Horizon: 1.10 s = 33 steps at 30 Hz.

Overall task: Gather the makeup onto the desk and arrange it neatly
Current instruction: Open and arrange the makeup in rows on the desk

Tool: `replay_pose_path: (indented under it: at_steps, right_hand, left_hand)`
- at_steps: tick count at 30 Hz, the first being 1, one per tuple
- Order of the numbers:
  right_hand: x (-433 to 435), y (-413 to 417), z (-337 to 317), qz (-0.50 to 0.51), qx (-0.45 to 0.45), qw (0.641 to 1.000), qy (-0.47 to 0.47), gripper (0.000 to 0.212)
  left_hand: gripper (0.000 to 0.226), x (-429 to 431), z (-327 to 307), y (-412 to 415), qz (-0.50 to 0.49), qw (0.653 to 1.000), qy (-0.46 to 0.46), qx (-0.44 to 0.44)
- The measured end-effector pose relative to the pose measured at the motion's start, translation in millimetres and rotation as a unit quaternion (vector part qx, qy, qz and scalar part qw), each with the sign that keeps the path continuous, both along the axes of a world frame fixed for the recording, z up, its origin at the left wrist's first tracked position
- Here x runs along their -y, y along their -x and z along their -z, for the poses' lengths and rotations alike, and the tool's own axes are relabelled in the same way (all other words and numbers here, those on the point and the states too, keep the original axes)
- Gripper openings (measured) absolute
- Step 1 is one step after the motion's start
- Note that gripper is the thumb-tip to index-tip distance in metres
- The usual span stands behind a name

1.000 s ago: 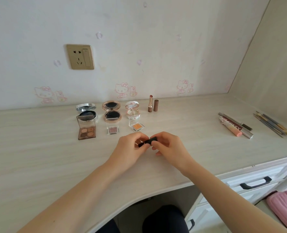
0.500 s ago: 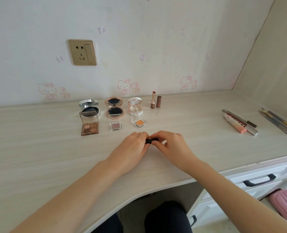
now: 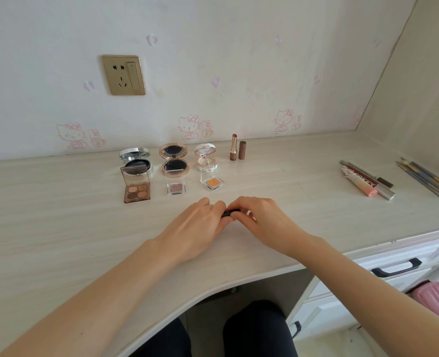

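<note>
A small black tube lies between my two hands at the middle of the desk. My left hand pinches its left end and my right hand pinches its right end; most of the tube is hidden by fingers. Behind them stand three open compacts in a row. In front of those lie a brown eyeshadow palette and two small clear eyeshadow pots. An uncapped lipstick stands beside its brown cap.
Tubes and pencils lie at the right of the desk, with several brushes near the side wall. A wall socket sits above. Drawers with a black handle are below right, and a pink cushion beside them.
My hands have closed in on the black tube, so less of it shows than a second ago. The view has tilted slightly; the items on the desk have not moved.
</note>
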State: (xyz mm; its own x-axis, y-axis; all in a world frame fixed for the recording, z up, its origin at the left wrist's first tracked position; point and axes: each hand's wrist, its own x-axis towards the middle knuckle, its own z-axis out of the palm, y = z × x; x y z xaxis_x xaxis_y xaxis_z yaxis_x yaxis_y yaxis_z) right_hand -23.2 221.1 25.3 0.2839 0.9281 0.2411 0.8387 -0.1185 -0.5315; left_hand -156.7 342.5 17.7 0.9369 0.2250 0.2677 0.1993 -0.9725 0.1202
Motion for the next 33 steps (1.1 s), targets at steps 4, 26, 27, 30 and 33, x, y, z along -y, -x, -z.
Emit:
replay_pose_path:
  at_steps: [4, 26, 27, 30, 33]
  right_hand:
    - [1.1, 0.0, -3.4, -0.016, 0.015, 1.000, -0.001, 0.020]
    - [12.9, -11.4, -17.0, 0.100, -0.234, 0.962, -0.094, 0.019]
    - [13.8, -13.8, -17.0, 0.102, -0.239, 0.961, -0.094, 0.019]
    - [16.3, -23.3, -16.0, 0.117, -0.254, 0.956, -0.091, 0.021]
    - [18.7, -34.3, -15.0, 0.130, -0.268, 0.950, -0.092, 0.021]
  left_hand:
    - [0.037, 0.7, -2.6, 0.2, -0.033, 0.998, 0.055, -0.025]
    - [0.012, -11.9, 1.6, -0.8, -0.057, 0.963, 0.252, 0.072]
    - [0.012, -11.6, 1.8, -2.3, -0.058, 0.960, 0.262, 0.083]
    - [0.016, -10.5, 3.8, -10.9, -0.063, 0.951, 0.284, 0.108]
    - [0.020, -9.0, 4.6, -23.6, -0.058, 0.942, 0.302, 0.132]
